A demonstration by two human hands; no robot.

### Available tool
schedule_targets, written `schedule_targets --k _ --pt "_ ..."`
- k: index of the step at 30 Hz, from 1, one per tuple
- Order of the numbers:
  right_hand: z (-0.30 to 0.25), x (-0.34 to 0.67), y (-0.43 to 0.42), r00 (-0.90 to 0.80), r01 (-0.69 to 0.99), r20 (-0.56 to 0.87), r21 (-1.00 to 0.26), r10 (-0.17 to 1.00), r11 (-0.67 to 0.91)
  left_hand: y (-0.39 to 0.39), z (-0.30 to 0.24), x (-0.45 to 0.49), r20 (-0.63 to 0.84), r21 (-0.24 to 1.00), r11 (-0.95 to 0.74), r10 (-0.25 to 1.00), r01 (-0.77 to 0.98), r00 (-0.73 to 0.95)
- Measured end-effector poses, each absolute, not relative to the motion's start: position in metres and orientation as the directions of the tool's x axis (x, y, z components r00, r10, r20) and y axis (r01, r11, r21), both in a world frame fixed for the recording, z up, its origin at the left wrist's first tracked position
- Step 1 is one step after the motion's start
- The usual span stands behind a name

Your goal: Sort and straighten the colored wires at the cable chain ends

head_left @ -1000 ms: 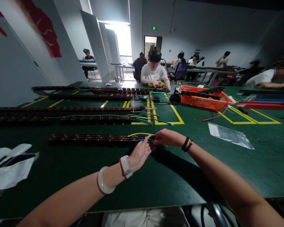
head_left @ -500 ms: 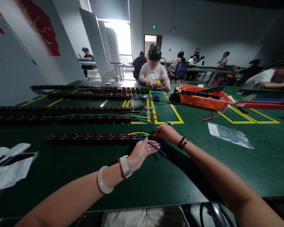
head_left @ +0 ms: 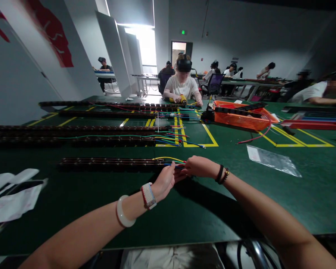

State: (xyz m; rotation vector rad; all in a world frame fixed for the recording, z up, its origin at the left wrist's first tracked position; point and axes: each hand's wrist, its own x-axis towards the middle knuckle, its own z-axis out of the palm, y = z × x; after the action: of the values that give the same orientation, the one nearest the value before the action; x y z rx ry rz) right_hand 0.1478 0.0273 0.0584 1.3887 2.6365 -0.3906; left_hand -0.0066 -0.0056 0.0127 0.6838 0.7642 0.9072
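A dark chain-like strip assembly [head_left: 109,163] lies across the near part of the table, with coloured wires leaving its right end. My left hand [head_left: 164,182] is at that end, its thumb pressing the blue wire [head_left: 178,166] against fingers stretched out below. My right hand [head_left: 201,168] meets it from the right, fingers pinched round the same wire; the wire's tip is hidden by the hand. A yellow wire [head_left: 168,158] and a green wire arch just behind the hands.
More strip bundles [head_left: 114,141] with loose wire ends lie farther back. An orange basket [head_left: 238,120] stands behind to the right, and a clear plastic bag [head_left: 273,160] lies right. White packaging [head_left: 14,203] is at left. Across the table a person [head_left: 182,86] holds a yellow tool.
My right hand has moved down and toward my left hand, from the wires behind onto the blue wire. The wire's free tip, visible before, is now covered. My left hand has hardly moved.
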Motion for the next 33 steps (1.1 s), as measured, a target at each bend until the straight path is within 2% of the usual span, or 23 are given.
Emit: schedule_targets --k 1,3,5,6,8,9,11,13,16,19,22,24,27,30,33 --pt "0.059 0.150 0.031 -0.570 0.821 -0.243 -0.202 0.785 0.534 -0.007 0.014 -0.007 -0.279 0.820 0.448 0.857 -0.356 0.434" --pt "0.063 0.157 0.038 -0.578 0.809 -0.243 -0.294 0.779 0.509 -0.012 0.018 -0.009 -0.263 0.924 0.369 0.805 -0.103 0.531" --pt "0.065 0.163 0.045 -0.596 0.783 -0.238 -0.384 0.767 0.490 -0.019 0.022 -0.010 -0.131 0.987 0.042 0.774 0.156 0.619" --pt "0.064 0.165 0.048 -0.608 0.766 -0.236 -0.425 0.758 0.482 -0.023 0.025 -0.011 -0.003 0.954 -0.199 0.744 0.225 0.668" --pt "0.059 0.166 0.050 -0.618 0.751 -0.237 -0.459 0.749 0.475 -0.031 0.028 -0.013 0.258 0.738 -0.635 0.579 0.229 0.774" --pt "0.056 0.165 0.050 -0.612 0.758 -0.246 -0.455 0.752 0.467 -0.034 0.029 -0.013 0.335 0.601 -0.776 0.465 0.194 0.820" --pt "0.049 0.162 0.048 -0.574 0.795 -0.265 -0.408 0.775 0.449 -0.039 0.031 -0.013 0.385 0.387 -0.915 0.275 0.117 0.881" --pt "0.046 0.158 0.044 -0.531 0.836 -0.246 -0.312 0.811 0.452 -0.041 0.033 -0.013 0.396 0.278 -0.958 0.181 0.070 0.900" --pt "0.050 0.154 0.042 -0.499 0.859 -0.116 -0.203 0.859 0.471 -0.043 0.034 -0.012 0.394 0.230 -0.972 0.136 0.046 0.909" --pt "0.055 0.155 0.046 -0.490 0.834 0.056 -0.260 0.870 0.486 -0.042 0.035 -0.012 0.361 0.224 -0.973 0.128 0.048 0.924" --pt "0.048 0.156 0.053 -0.559 0.722 0.173 -0.379 0.811 0.579 -0.041 0.034 -0.012 0.321 0.236 -0.968 0.161 0.086 0.933" --pt "0.038 0.155 0.057 -0.592 0.657 0.185 -0.452 0.784 0.603 -0.040 0.033 -0.012 0.337 0.234 -0.968 0.166 0.088 0.927" --pt "0.023 0.153 0.061 -0.594 0.646 0.126 -0.514 0.795 0.564 -0.039 0.032 -0.012 0.359 0.229 -0.971 0.153 0.072 0.921" --pt "0.016 0.152 0.062 -0.605 0.648 0.066 -0.538 0.794 0.539 -0.038 0.032 -0.013 0.369 0.239 -0.969 0.157 0.069 0.916" --pt "0.018 0.150 0.062 -0.635 0.640 0.069 -0.512 0.770 0.574 -0.038 0.031 -0.013 0.361 0.319 -0.945 0.185 0.066 0.914"
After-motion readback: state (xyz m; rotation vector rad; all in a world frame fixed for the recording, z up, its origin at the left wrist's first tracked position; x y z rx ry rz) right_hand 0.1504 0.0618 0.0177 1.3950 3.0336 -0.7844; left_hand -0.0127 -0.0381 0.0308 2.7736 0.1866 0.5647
